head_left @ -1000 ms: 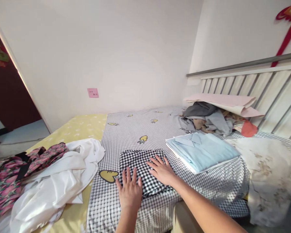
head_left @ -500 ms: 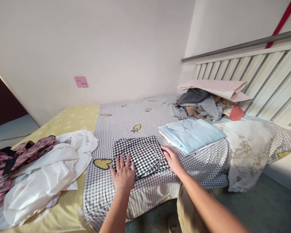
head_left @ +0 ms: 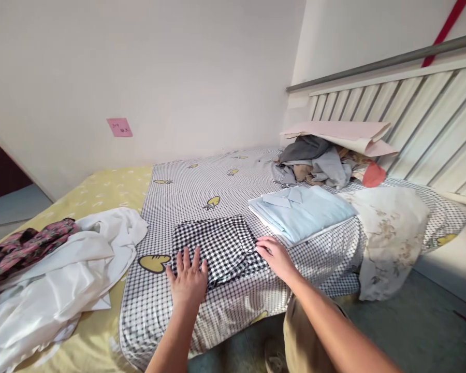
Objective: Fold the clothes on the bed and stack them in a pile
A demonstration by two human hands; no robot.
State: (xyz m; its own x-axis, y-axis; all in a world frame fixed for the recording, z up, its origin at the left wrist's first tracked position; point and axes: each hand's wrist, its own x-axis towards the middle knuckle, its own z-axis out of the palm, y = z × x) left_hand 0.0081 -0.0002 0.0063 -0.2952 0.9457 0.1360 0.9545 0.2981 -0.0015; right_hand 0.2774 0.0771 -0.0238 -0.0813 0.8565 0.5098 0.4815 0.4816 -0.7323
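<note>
A folded black-and-white checkered garment (head_left: 217, 246) lies flat near the front edge of the bed. On its lower left corner my left hand (head_left: 188, 282) rests palm down, fingers spread. My right hand (head_left: 275, 259) is at the garment's right edge, its fingers bent and closed on the fabric there. Just beyond that hand sits a folded light blue collared shirt (head_left: 314, 210), on top of something white. The exact fold under my right fingertips is partly hidden.
Left on the yellow sheet (head_left: 112, 189) are a crumpled white satin cloth (head_left: 81, 259) and a pink floral garment (head_left: 34, 248). At the back right, grey clothes (head_left: 314, 155) lie under pink paper (head_left: 341, 129). A white floral cloth (head_left: 390, 243) hangs over the bed edge.
The view has shifted slightly, so everything sits a little further left. My right fingers have curled in more at the garment's edge. My left hand stays flat on it.
</note>
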